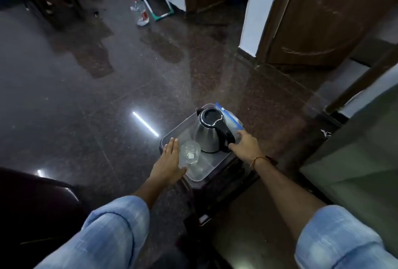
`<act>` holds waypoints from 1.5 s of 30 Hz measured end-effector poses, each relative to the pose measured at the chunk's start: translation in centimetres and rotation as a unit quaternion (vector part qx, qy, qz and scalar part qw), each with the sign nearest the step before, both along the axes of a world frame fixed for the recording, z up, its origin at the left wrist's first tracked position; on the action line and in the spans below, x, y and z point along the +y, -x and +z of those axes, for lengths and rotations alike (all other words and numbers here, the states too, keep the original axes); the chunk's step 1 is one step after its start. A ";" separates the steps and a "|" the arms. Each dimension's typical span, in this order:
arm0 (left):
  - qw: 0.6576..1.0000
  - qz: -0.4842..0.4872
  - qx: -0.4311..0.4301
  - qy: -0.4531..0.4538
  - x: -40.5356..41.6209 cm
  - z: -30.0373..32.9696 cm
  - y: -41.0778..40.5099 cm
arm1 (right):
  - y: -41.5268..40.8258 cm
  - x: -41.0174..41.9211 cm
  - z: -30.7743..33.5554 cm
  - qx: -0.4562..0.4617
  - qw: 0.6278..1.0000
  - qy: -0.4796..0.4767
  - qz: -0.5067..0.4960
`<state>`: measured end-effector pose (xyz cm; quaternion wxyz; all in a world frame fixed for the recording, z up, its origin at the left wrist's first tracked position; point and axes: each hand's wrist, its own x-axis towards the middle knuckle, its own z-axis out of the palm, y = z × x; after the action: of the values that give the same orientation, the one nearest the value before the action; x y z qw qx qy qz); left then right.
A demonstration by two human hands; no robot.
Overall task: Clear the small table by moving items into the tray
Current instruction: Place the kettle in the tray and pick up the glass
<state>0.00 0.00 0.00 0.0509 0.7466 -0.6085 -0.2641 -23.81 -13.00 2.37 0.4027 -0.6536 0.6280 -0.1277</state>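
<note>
Both my hands, left (170,159) and right (245,142), lie flat-fingered against the clear plastic tray (199,175), holding nothing; I'd grip opposite rims evenly so the steel kettle (210,132) and glass tumbler (190,152) stay upright.

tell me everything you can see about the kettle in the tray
The kettle is a brushed steel jug, wide at the base and narrowing upward, with a black lid, a black rim with a spout on its far-left side, and a black handle curving down toward the right hand. It stands upright inside the clear tray, at the far end, behind the glass. Whether that hand touches the handle cannot be told.
</note>
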 end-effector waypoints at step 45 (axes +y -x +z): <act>0.969 -0.126 0.181 0.110 -10.3 3.7 -4.4 | 0.0 0.1 20.2 0.232 0.961 0.039 0.145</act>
<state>4.44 -10.29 3.68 0.2081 0.5938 -0.7033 -0.3307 -23.82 -12.93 22.62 0.2345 -0.7645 0.5971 0.0629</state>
